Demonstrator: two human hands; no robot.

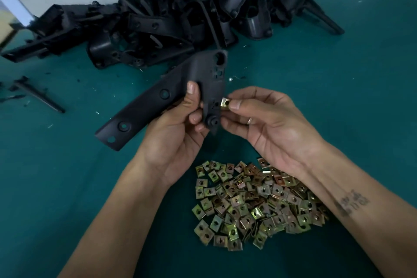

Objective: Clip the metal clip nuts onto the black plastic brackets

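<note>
My left hand (180, 128) grips a long black plastic bracket (144, 106) above the table, thumb on its face, its long arm slanting down to the left. My right hand (266, 124) pinches one brass-coloured metal clip nut (225, 103) between thumb and forefinger, pressed against the right edge of the bracket's short arm. A heap of loose clip nuts (255, 205) lies on the green mat (338, 88) below both hands, partly under my right wrist.
A big pile of black plastic brackets (171, 18) fills the back of the table against a white wall. Broken black plastic strips (38, 93) and small shavings lie at the left. A ring sits on my right hand.
</note>
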